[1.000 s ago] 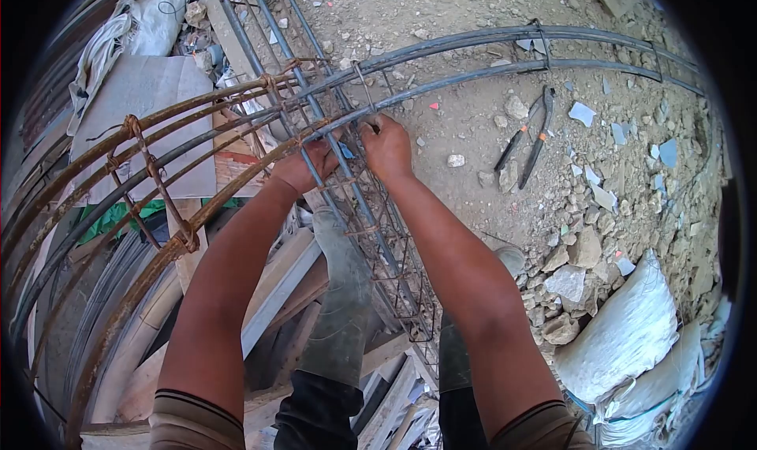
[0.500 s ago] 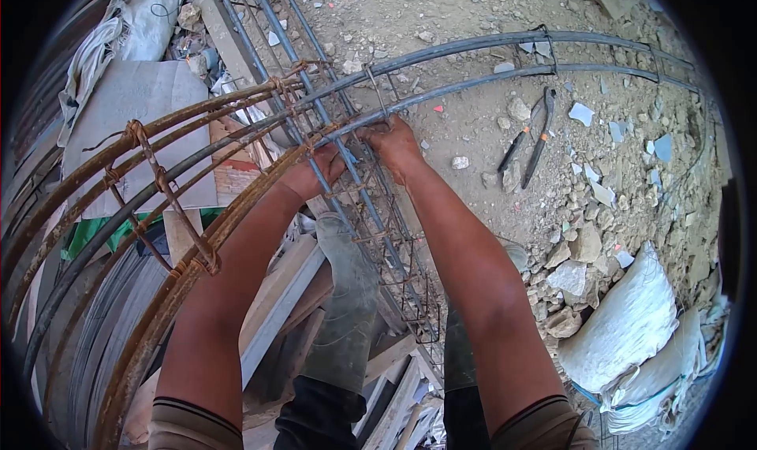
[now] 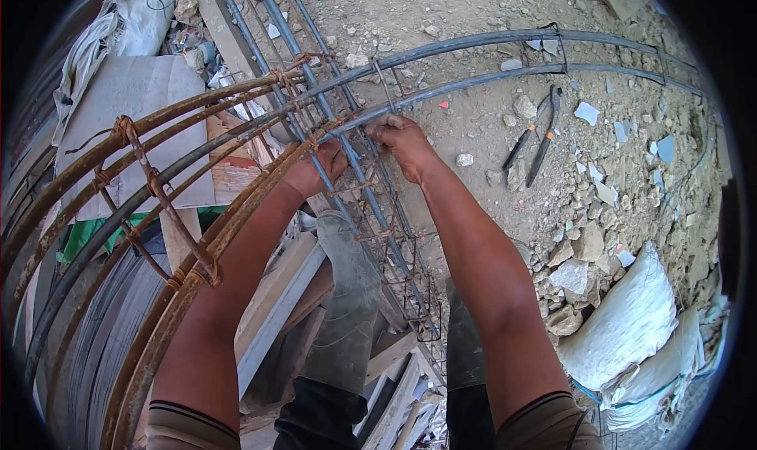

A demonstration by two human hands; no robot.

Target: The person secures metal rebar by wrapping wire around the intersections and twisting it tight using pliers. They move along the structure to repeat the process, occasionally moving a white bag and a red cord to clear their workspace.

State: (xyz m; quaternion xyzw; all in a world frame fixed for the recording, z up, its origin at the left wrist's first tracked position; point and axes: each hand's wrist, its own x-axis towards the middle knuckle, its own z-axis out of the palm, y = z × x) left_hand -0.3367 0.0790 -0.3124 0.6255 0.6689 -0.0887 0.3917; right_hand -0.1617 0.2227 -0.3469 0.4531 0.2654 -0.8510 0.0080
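Observation:
Curved steel bars (image 3: 473, 82) cross a straight rebar cage (image 3: 371, 201) near the middle of the view. My left hand (image 3: 319, 166) is at the crossing, behind the bars on the left side, its fingers curled and partly hidden by the steel. On the right side of the crossing, my right hand (image 3: 398, 141) has its fingers pinched together just below the curved bar; whatever they hold is too small to make out. Rusty curved bars (image 3: 229, 229) pass over my left forearm. Pliers (image 3: 540, 138) with orange-marked handles lie on the dirt to the right.
Stones (image 3: 579, 261) and broken tile pieces lie at the right, near white sacks (image 3: 623, 316). Wooden planks (image 3: 280, 300) are beneath and around my legs. A cardboard sheet (image 3: 134, 126) lies at the left under the rusty bars.
My right hand has shifted slightly right and away from the crossing, with more of its fingers in sight. My left hand stays at the bars.

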